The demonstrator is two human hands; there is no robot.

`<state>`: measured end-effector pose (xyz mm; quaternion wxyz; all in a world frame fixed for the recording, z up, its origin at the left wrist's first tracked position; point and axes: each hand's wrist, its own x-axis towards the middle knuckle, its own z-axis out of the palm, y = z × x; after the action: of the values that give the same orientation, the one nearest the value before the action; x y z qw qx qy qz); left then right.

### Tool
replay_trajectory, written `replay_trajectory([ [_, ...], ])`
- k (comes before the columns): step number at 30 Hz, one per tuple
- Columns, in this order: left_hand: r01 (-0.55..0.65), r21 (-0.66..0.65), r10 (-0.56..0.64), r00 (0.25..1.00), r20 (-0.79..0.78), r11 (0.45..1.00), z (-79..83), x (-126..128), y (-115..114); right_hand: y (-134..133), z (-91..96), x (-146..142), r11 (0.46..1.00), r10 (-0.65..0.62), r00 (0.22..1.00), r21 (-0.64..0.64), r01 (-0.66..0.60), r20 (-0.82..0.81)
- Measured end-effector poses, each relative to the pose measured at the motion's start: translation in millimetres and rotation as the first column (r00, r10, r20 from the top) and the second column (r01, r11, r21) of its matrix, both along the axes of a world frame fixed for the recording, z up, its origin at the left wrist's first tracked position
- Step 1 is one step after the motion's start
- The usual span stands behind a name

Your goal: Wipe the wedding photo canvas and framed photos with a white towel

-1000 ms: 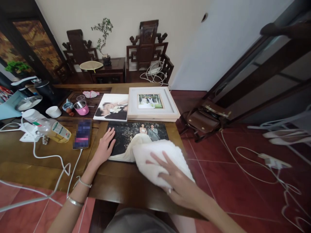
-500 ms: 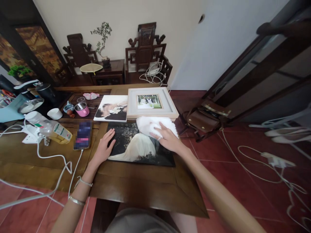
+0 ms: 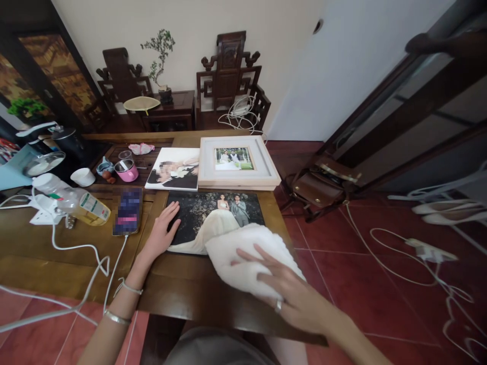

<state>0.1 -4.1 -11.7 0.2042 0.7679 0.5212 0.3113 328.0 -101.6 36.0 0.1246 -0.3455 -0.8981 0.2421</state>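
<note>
A dark wedding photo panel (image 3: 194, 215) lies flat on the wooden table, showing a couple and a long white gown. My left hand (image 3: 163, 228) rests on its left edge with the fingers stretched out. Under the fingers of my right hand (image 3: 285, 284) is a white cloth (image 3: 243, 258), which covers the panel's lower right corner and spreads over the table beside it. Just behind the panel lie a smaller photo panel (image 3: 178, 175) and a pale picture frame (image 3: 239, 177) with a photo inside.
Left on the wooden table (image 3: 182, 291) are a phone (image 3: 127, 210) on a cable, a bottle of yellow liquid (image 3: 91, 207), a pink cup (image 3: 127, 171) and a white cup (image 3: 82, 177). A brown bag (image 3: 319, 190) sits right of the table, with cables across the red floor.
My right hand has drawn the cloth from the panel's upper right towards me, past its lower right corner. The couple in the photo now shows. My left hand stays in place.
</note>
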Motion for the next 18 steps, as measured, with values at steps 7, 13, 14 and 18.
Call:
replay_trajectory([
  [7, 0.0, -0.023, 0.0, 1.0, -0.006, 1.0, 1.0, -0.9, 2.2, 107.2, -25.1, 1.3, 0.937, -0.34, 0.939, 0.068, 0.344, -0.054],
  [13, -0.019, 0.01, 0.019, 1.0, 0.013, 1.0, -1.9, -0.1, 3.3, 112.8, -22.3, -15.9, 0.94, -0.284, 0.955, 0.173, 0.295, -0.082],
  [14, -0.026, 0.014, 0.026, 1.0, 0.014, 1.0, -2.4, 0.1, 3.1, 99.4, -21.5, -18.3, 0.945, -0.261, 0.962, 0.184, 0.271, -0.077],
  [18, -0.028, 0.039, 0.028, 1.0, 0.013, 0.999, -2.6, 0.6, 1.8, 32.7, -15.5, -27.8, 0.985, -0.077, 0.995, 0.153, 0.085, -0.062],
])
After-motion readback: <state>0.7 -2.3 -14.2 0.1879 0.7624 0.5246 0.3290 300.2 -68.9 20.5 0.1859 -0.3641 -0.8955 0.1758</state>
